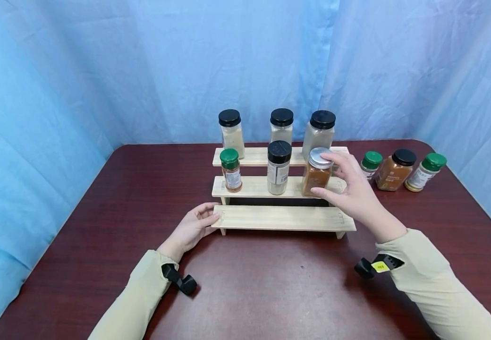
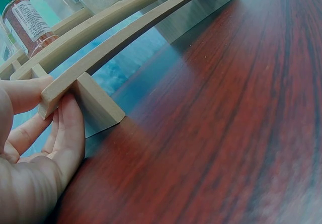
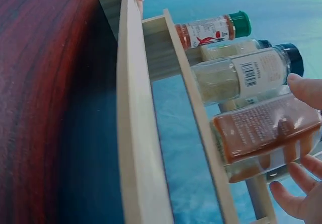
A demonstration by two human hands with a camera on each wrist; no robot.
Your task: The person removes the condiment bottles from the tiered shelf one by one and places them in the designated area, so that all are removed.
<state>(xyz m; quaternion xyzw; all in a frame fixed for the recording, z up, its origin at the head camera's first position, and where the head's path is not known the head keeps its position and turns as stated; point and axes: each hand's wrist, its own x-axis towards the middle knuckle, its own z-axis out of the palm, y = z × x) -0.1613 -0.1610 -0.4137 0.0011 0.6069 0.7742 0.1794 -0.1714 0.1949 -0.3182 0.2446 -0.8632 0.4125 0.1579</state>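
My left hand point(image 1: 192, 227) pinches the left end of the lowest step of a three-tier wooden spice rack point(image 1: 283, 218); in the left wrist view its thumb is on top and fingers point(image 2: 70, 118) underneath. On the right end of the middle step is a silver-lidded spice jar point(image 1: 317, 175) of orange-brown powder. My right hand point(image 1: 353, 191) is spread around this jar, one digit at the lid and another by the lower body. In the right wrist view the jar point(image 3: 266, 131) lies between thumb and loosely spread fingers; firm contact is not visible.
The middle step also holds a green-capped shaker point(image 1: 232, 172) and a black-capped shaker point(image 1: 278, 170). Behind, the top step point(image 1: 256, 153) carries three black-lidded jars. Right of the rack stand two green-capped shakers and a black-lidded jar point(image 1: 394, 172) on the dark table point(image 1: 152, 189). Blue curtains point(image 1: 228, 56) surround it.
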